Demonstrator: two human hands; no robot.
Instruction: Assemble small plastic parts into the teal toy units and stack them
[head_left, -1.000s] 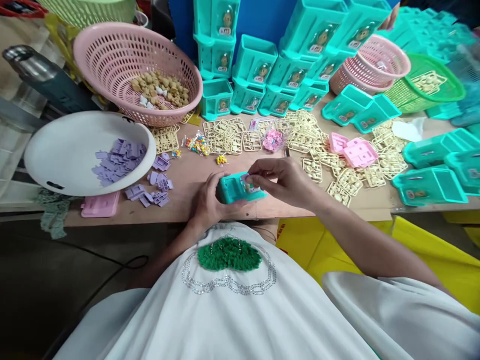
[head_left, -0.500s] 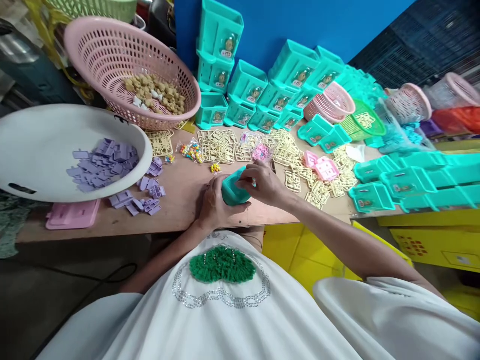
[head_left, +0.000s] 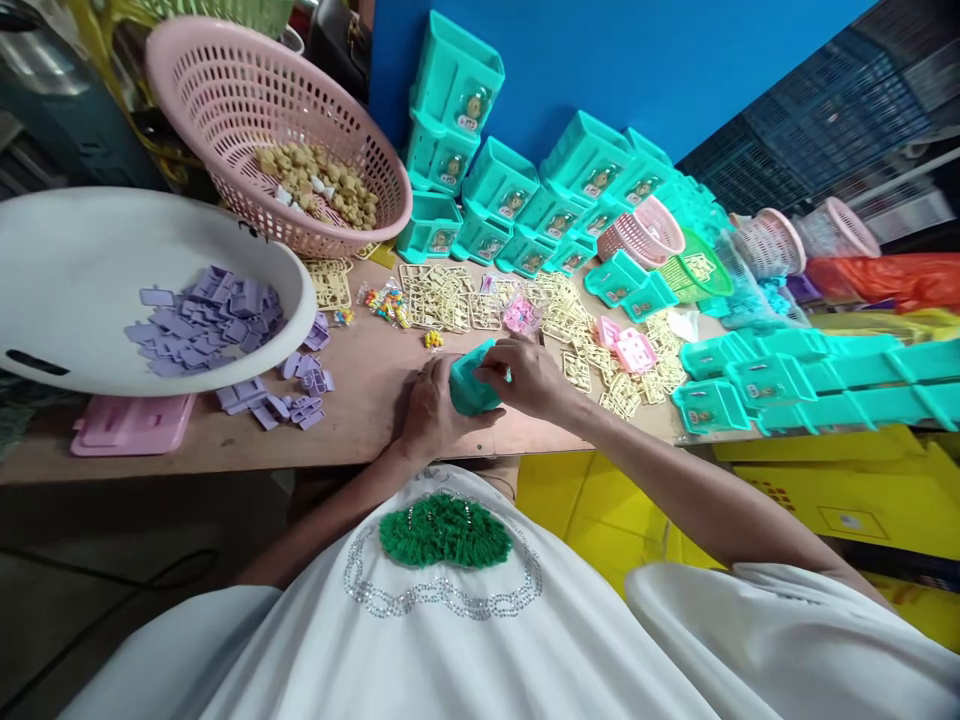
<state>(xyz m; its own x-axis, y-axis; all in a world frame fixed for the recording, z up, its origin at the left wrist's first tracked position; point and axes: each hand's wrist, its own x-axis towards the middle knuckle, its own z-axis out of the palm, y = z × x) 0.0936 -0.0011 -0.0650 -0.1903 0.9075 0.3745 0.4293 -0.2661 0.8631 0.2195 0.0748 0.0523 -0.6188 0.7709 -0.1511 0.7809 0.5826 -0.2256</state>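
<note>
My left hand is wrapped round a small teal plastic box, holding it just above the front part of the table. My right hand reaches over the box's right side with thumb and fingers pinched together against it. Whatever those fingertips hold, if anything, is too small and hidden to make out. Just beyond the box lies a little group of yellow beads. Cream plastic part frames and a bag of pink pieces lie farther back.
Stacked teal boxes line the blue panel, and more teal boxes stand at right. On the left are a white tub with purple parts and a pink basket with tan pieces. A pink case lies open among cream frames.
The camera view has shifted slightly. My left hand keeps its hold on the teal box, and the right fingers remain pinched at its side, with the box turned a little.
</note>
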